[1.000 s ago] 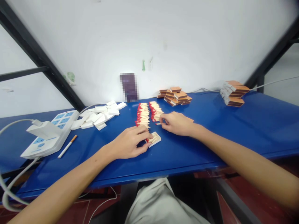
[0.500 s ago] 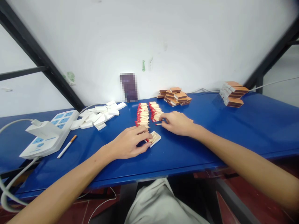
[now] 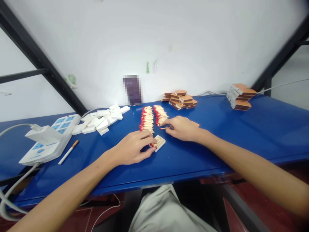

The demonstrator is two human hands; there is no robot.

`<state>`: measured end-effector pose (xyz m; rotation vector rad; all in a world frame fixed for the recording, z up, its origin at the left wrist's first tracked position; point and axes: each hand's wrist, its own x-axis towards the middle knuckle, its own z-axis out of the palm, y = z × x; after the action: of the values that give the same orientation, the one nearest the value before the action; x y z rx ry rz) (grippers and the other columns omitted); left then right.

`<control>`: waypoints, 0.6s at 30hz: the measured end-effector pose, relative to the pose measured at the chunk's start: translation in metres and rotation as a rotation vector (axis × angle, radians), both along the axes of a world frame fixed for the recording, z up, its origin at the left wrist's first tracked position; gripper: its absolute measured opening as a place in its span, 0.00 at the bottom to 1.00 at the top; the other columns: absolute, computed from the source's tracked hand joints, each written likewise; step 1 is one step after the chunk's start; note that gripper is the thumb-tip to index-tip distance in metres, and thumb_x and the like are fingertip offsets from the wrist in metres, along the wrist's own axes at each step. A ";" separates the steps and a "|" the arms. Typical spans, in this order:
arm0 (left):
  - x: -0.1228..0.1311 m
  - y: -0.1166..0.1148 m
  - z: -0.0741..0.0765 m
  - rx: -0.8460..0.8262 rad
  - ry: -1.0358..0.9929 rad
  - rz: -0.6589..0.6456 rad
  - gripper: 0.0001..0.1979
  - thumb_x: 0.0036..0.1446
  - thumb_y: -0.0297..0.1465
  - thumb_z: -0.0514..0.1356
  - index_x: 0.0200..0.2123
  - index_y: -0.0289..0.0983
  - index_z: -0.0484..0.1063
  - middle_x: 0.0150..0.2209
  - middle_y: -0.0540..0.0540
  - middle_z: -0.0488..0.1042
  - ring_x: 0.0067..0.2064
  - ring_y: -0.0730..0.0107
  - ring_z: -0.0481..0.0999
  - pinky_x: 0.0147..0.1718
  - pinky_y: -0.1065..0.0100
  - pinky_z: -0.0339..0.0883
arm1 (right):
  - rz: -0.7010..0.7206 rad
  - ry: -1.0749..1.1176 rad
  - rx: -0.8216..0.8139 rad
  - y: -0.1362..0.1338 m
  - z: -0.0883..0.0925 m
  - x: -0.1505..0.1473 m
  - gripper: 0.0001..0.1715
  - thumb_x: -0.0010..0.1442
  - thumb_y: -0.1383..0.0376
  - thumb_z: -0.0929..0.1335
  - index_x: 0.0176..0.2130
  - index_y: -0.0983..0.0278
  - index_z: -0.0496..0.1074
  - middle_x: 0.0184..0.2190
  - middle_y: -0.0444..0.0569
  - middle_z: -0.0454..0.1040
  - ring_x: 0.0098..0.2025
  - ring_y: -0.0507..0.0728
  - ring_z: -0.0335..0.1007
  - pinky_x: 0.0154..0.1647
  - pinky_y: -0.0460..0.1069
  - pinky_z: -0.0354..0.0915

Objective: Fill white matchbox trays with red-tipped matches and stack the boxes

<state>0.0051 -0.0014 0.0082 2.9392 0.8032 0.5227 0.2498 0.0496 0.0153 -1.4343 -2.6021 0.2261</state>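
Note:
My left hand [image 3: 136, 148] rests on the blue table, fingers and thumb closed around a small white matchbox tray [image 3: 162, 142]. Several matches lie in that tray, their red heads partly under my fingertips. My right hand [image 3: 181, 128] is curled beside the right-hand row of matches [image 3: 161, 115]. Its index fingertip reaches the near end of that row. A single match [image 3: 162, 128], red head to the left, sticks out from between its thumb and fingers; the other end is hidden. Left of it runs a second row of matches [image 3: 147, 118].
White matchbox trays [image 3: 102, 122] are heaped at the left. Brown matchbox sleeves [image 3: 183, 100] are piled near the wall, with stacked boxes [image 3: 241, 96] farther right. A cigarette [image 3: 68, 152] lies beside a power strip [image 3: 51, 141] with cables. A blurred dark object [image 3: 133, 90] leans on the wall.
My right index fingertip has stretched slightly left toward the row of matches. My left hand and the tray hold their place; the view has shifted a little.

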 end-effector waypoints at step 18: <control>0.000 0.001 0.000 0.016 0.005 0.001 0.11 0.68 0.33 0.52 0.45 0.36 0.73 0.41 0.43 0.74 0.40 0.66 0.75 0.41 0.66 0.69 | -0.005 -0.024 -0.007 0.000 0.001 0.000 0.20 0.68 0.58 0.61 0.54 0.56 0.75 0.42 0.49 0.81 0.42 0.60 0.75 0.37 0.48 0.59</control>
<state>0.0047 -0.0008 0.0084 2.9559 0.8052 0.5238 0.2499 0.0501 0.0163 -1.4550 -2.6189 0.2186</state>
